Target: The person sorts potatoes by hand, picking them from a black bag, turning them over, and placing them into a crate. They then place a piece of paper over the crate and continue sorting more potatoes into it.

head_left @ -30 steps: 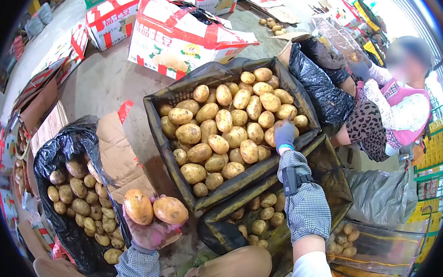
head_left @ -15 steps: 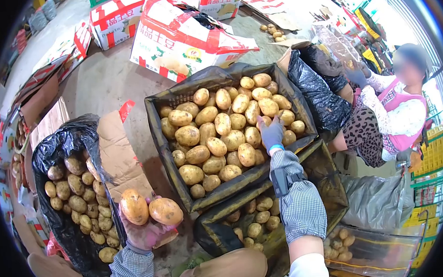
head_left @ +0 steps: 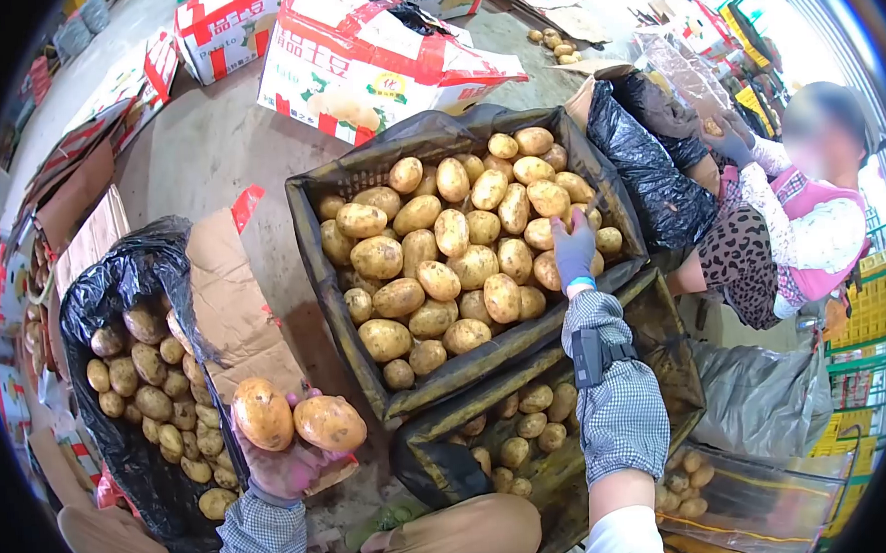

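Note:
My left hand, in a pink glove, holds two large potatoes side by side at the lower left. My right hand, in a grey-blue glove, reaches into the right side of a black-lined crate heaped with potatoes. Its fingers are bent over potatoes near the crate's right edge; whether they grip one cannot be made out. Left of my left hand stands a box lined with black plastic, holding smaller potatoes and with a cardboard flap folded out.
Below the full crate lies another black-lined crate with some potatoes. White and red cartons stand behind. At the right sits a co-worker beside a black-plastic-lined box. Grey plastic sheeting lies at the lower right.
My right hand has moved right and slightly up over the potatoes in the full crate. My left hand still holds the same two potatoes. The view has shifted slightly.

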The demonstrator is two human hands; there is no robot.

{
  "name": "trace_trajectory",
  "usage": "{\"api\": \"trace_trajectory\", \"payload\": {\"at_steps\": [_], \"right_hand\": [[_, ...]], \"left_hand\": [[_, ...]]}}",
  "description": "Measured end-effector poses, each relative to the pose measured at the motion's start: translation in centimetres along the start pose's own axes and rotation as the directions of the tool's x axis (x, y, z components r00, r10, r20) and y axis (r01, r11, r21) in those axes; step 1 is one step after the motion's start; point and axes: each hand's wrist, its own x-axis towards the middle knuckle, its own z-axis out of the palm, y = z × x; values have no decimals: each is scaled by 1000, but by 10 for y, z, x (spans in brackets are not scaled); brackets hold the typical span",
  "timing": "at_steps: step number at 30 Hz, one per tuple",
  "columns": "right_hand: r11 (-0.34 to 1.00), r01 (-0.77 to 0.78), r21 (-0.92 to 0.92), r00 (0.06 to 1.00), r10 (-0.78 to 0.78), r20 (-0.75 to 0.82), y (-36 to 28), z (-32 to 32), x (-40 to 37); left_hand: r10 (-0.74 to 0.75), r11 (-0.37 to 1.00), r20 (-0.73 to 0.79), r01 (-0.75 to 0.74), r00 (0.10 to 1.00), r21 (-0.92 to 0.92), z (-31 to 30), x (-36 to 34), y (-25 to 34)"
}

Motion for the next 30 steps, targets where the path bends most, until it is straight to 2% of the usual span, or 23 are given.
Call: {"api": "trace_trajectory", "payload": {"at_steps": [1, 3, 5, 7, 8, 9, 11, 12, 13, 14, 15, 16, 17, 19, 20, 21, 23, 25, 27, 28, 29, 30], "right_hand": [[1000, -2, 2, 1000, 2, 2, 2, 4, 3], [1000, -14, 26, 994, 11, 107, 8, 10, 6], [995, -7, 100, 998, 1, 58, 11, 18, 18], [953, 201, -226, 956, -241, -167, -5, 16, 25], [958, 254, -135, 956, -269, -112, -16, 15, 30], [959, 253, -127, 957, -267, -110, -18, 18, 36], [869, 406, -285, 903, -333, 271, -17, 21, 56], [845, 367, -389, 913, -246, 325, -16, 23, 65], [847, 366, -386, 913, -247, 325, -33, 23, 67], [722, 345, -600, 907, -91, 412, -62, 19, 65], [536, 340, -773, 888, 87, 451, -77, 20, 63], [513, 287, -809, 900, 146, 411, -71, 32, 64], [512, 289, -809, 899, 144, 412, -64, 38, 61], [545, 202, -814, 972, -8, 236, -45, 52, 53], [607, 220, -763, 972, -71, 223, -33, 53, 51], [607, 222, -763, 972, -73, 225, -24, 52, 53], [601, 344, -722, 934, -139, 329, -15, 46, 62], [592, 372, -715, 919, -127, 372, -21, 38, 61], [540, 304, -785, 943, -53, 329, -36, 46, 57], [533, 278, -799, 922, 84, 377, -50, 45, 57], [541, 283, -792, 924, 67, 376, -56, 44, 59], [642, 307, -702, 924, -25, 382, -45, 40, 59]], "left_hand": [[1, 1000, -3, -1, 1000, 2, 0, 0, -1], [-2, 995, -65, -5, 998, -97, 1, -2, -3], [5, 996, -36, -8, 999, -86, 1, -2, -3], [15, 997, -13, -16, 1000, -75, 1, 0, -2], [17, 998, -15, -18, 1000, -60, 1, 0, -2], [19, 999, -19, -20, 1000, -43, 1, 0, -1], [14, 998, -15, -14, 1000, -62, 3, 1, -2], [1, 996, -8, -1, 1000, -88, 4, 2, -3], [3, 996, -9, -4, 1000, -85, 4, 3, -2], [2, 997, -2, -2, 1000, -75, 5, 3, -1], [-4, 998, 2, 4, 1000, -67, 6, 3, -1], [-6, 998, -2, 6, 1000, -70, 6, 2, -2], [2, 999, 5, -1, 1000, -45, 6, 2, -2], [17, 1000, 14, -17, 1000, -21, 5, 4, 0], [-3, 1000, 29, 4, 1000, -25, 3, 3, 1], [-25, 999, 46, 26, 999, -29, 2, 3, 1], [-19, 998, 32, 21, 999, -61, 3, 3, 0], [-23, 995, 15, 24, 1000, -92, 4, 2, -2], [-29, 986, 3, 29, 1000, -161, 6, 1, -1], [-21, 988, 9, 22, 1000, -154, 5, 0, 1], [-9, 996, -4, 9, 1000, -91, 3, 2, 2], [0, 1000, -19, 0, 1000, -31, 1, 1, 3]]}}
